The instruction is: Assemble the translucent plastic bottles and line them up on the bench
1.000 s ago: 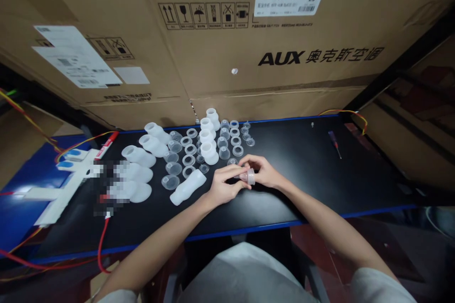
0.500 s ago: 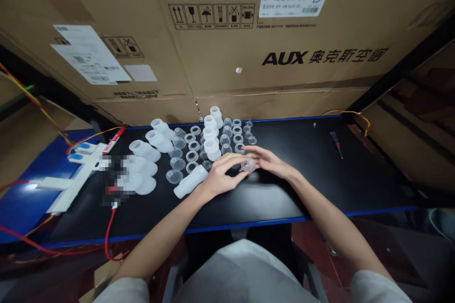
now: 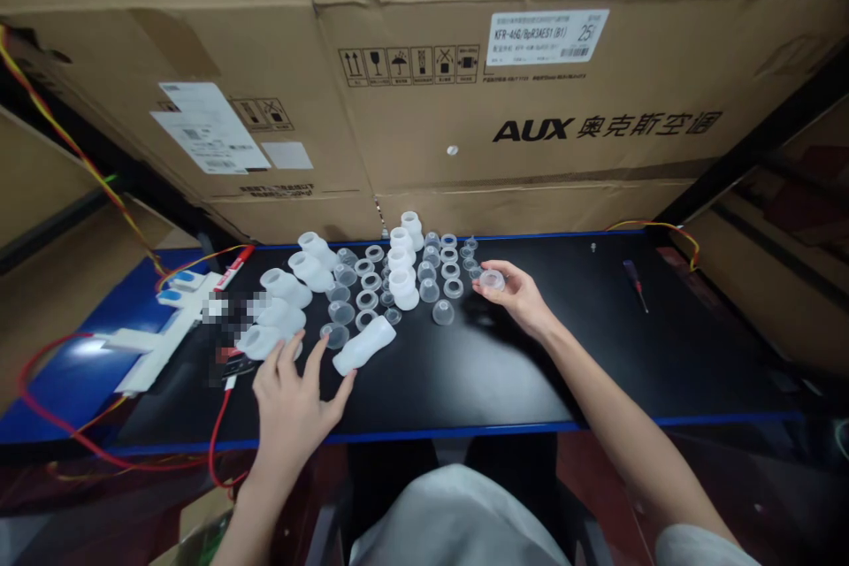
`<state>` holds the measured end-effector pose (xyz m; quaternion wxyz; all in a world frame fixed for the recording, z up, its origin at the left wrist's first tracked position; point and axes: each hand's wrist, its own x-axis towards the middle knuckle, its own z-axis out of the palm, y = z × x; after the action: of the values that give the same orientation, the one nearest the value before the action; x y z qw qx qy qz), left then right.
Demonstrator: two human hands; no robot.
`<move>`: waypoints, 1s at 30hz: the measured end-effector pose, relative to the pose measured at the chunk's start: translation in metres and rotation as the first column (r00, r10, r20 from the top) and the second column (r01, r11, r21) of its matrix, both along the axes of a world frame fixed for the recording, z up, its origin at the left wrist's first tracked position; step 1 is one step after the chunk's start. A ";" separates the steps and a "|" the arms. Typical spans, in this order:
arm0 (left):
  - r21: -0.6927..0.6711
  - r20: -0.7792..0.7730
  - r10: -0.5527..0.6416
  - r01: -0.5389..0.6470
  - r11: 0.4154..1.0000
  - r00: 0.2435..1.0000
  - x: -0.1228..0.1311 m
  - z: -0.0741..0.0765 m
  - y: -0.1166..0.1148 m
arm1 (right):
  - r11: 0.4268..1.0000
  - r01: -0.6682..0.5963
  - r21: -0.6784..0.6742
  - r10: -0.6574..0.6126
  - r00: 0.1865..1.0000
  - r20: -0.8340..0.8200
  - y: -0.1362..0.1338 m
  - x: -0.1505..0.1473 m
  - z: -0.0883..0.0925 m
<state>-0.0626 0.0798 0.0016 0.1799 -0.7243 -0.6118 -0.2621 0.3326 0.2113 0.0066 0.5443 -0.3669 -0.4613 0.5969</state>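
Observation:
My right hand (image 3: pixel 516 294) is closed on a small clear plastic cap (image 3: pixel 492 279), held just right of the rows of clear caps and rings (image 3: pixel 365 282). My left hand (image 3: pixel 292 402) is open, fingers spread, hovering over the near left of the black table (image 3: pixel 464 371). Its fingertips are close to a white silicone bottle piece (image 3: pixel 364 345) lying on its side and a white dome piece (image 3: pixel 260 341). Upright white pieces (image 3: pixel 402 270) stand in a column among the caps. A single clear cap (image 3: pixel 442 312) sits apart near the middle.
Large cardboard boxes (image 3: pixel 464 88) lean behind the table. A white bracket with blue parts (image 3: pixel 165 318) and a red marker (image 3: pixel 233 267) lie at the left, with red and yellow wires (image 3: pixel 59 424) looping nearby. A small screwdriver (image 3: pixel 637 285) lies at the right.
My hands have parted. The left hand drew back to the near left and opened. The right hand carried the clear cap away towards the rows of caps.

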 end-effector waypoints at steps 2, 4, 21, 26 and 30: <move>0.009 -0.018 -0.039 0.039 0.999 0.999 -0.012 0.009 0.003 | 1.000 0.002 -0.014 -0.003 1.000 -0.029 -0.002 -0.002 0.001; 0.043 -0.008 -0.087 0.087 0.995 0.996 -0.018 0.019 0.008 | 1.000 -0.004 -0.031 0.003 0.999 -0.041 -0.003 -0.004 0.001; 0.057 0.397 -0.419 0.434 0.899 0.817 0.022 0.055 0.033 | 0.999 0.017 0.047 -0.023 0.994 0.110 -0.002 -0.002 -0.003; 0.218 0.790 -0.533 0.675 0.705 0.302 0.090 0.063 0.066 | 0.999 -0.005 0.048 0.003 0.999 0.038 -0.003 -0.005 0.000; 0.186 0.775 -0.543 0.704 0.685 0.324 0.144 0.043 0.095 | 0.994 -0.003 0.109 0.002 1.000 0.006 -0.006 -0.007 0.003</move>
<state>0.0813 0.1752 0.0450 -0.2890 -0.7241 -0.3177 -0.5396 0.3258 0.2049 0.0101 0.5614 -0.3378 -0.4952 0.5705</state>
